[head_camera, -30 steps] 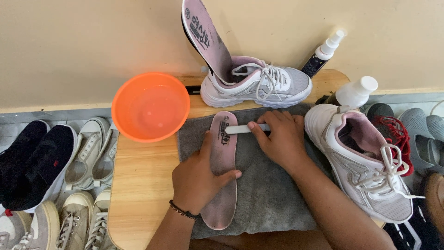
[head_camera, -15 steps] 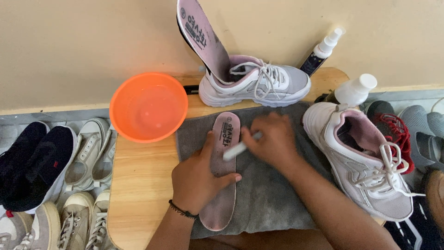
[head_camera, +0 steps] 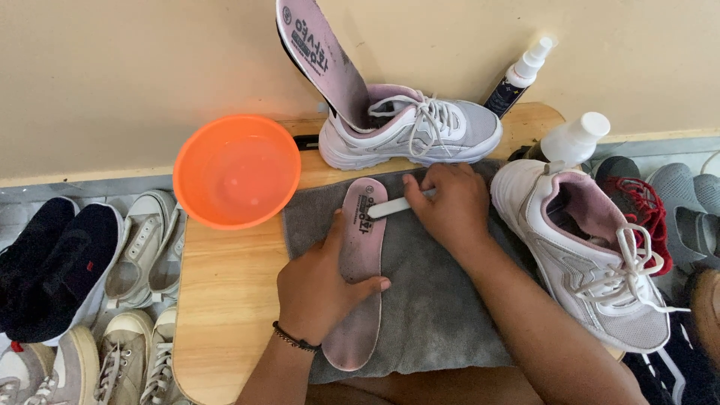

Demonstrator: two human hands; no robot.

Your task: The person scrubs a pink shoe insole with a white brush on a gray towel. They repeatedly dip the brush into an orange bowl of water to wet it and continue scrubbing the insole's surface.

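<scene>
On the grey cloth towel (head_camera: pixel 442 300) spread over the wooden bench (head_camera: pixel 225 300), a pink foam insole (head_camera: pixel 364 262) is lying flat, likely so it cannot slide. Left hand (head_camera: pixel 319 289) is pressing it down, fingers together over its edge. Right hand (head_camera: pixel 450 206), wrist bent inward, is clamping a slim white brush (head_camera: pixel 390 208) across the insole's upper end.

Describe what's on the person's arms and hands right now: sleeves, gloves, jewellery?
Both forearms are bare, with no sleeves in view and no gloves. The left hand has a thin dark beaded bracelet around the wrist. The right hand shows no ring, watch or band.
</scene>
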